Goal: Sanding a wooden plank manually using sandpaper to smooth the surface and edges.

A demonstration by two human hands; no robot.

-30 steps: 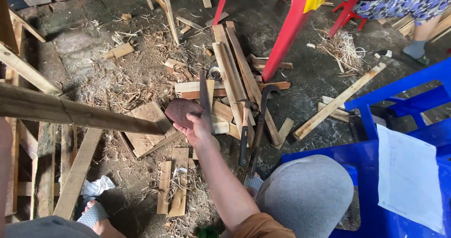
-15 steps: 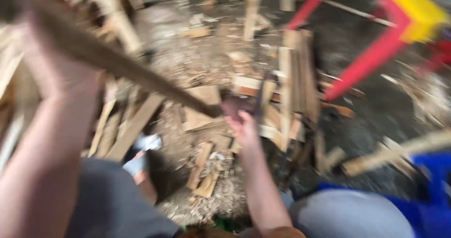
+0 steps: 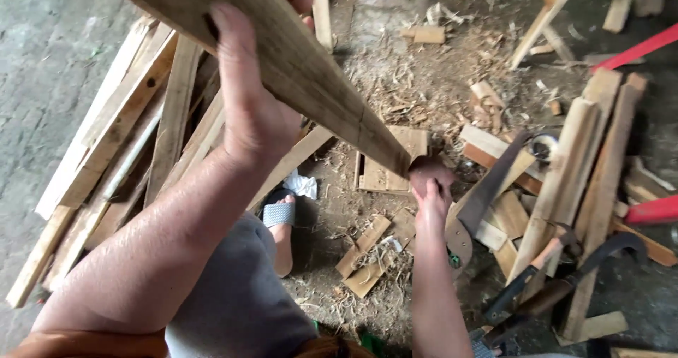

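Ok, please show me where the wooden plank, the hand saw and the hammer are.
wooden plank (image 3: pixel 311 68), head view, on its broad face just below the left hand.
hand saw (image 3: pixel 487 188), head view, on the middle of the dark blade.
hammer (image 3: pixel 519 287), head view, on the black grip of the handle.

A long pale wooden plank (image 3: pixel 304 61) is held slanting downward; a hand saw (image 3: pixel 473 203) is gripped by its handle below.
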